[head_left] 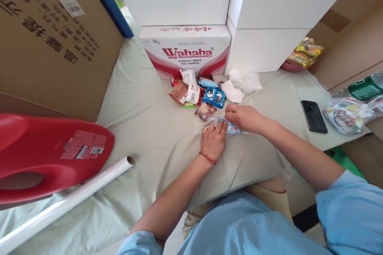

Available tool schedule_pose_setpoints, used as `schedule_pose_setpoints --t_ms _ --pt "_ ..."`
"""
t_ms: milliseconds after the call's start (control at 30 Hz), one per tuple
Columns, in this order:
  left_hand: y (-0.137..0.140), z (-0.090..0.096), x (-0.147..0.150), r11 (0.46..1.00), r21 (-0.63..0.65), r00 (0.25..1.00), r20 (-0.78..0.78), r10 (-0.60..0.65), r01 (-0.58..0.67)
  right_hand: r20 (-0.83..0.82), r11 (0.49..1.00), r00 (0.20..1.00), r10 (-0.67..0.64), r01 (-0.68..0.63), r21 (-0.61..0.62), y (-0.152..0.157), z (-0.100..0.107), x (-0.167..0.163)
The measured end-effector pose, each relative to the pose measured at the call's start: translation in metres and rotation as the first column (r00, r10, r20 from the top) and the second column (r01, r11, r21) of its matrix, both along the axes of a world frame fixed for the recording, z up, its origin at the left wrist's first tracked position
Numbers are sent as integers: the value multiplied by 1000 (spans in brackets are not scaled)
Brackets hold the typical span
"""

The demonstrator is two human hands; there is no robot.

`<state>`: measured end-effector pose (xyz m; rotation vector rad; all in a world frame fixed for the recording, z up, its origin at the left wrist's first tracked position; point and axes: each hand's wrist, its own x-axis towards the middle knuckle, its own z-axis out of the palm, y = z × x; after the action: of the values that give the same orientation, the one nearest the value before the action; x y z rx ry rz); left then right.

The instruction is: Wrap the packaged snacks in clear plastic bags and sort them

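Note:
A small light-blue packet (233, 128) with a barcode lies flat on the pale cloth in front of me. My left hand (213, 140), with a ring and a red string bracelet, rests palm down, its fingertips on the packet's left side. Over the packet's upper edge, my right hand (243, 117) is closed with thumb and fingers together; what they pinch is hidden. Just beyond lie a brown snack packet (205, 111), a dark-blue packet (214, 97) and a white-and-red packet (194, 94).
A Wahaha water carton (187, 53) stands behind the pile, beside crumpled clear plastic (245, 80) and white tissue (232, 91). On the left are a cardboard box (56, 48), a red jug (54, 143) and a white tube (74, 199). A black phone (314, 116) lies right.

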<state>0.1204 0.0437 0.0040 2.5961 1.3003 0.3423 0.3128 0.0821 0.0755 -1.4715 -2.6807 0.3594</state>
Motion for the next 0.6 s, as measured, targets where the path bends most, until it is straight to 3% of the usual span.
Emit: schedule_pose_setpoints --t_ms 100,233,267,333,433,533,600 --pt "1 1 -2 1000 -15 999 37 9 -9 33 998 999 22 -24 51 -26 -22 -5" --pt "10 -7 -9 994 -99 964 254 78 -54 -122 984 992 14 8 177 -45 -54 -5" --pt "13 -10 -12 986 -144 921 365 132 -84 -152 981 988 4 25 193 -48 -60 -5" --pt "21 -18 -20 953 -247 756 586 292 -176 -184 977 983 -25 64 206 -55 -69 -6" --pt "36 -25 -36 866 -351 487 721 493 -357 -199 972 978 -65 108 211 -63 -75 -9" --pt "52 -22 -49 793 -362 380 730 568 -490 -195 965 976 -99 142 220 -69 -77 -14" --pt "57 -16 -52 781 -345 395 713 579 -521 -196 962 973 -123 166 217 -69 -77 -16"
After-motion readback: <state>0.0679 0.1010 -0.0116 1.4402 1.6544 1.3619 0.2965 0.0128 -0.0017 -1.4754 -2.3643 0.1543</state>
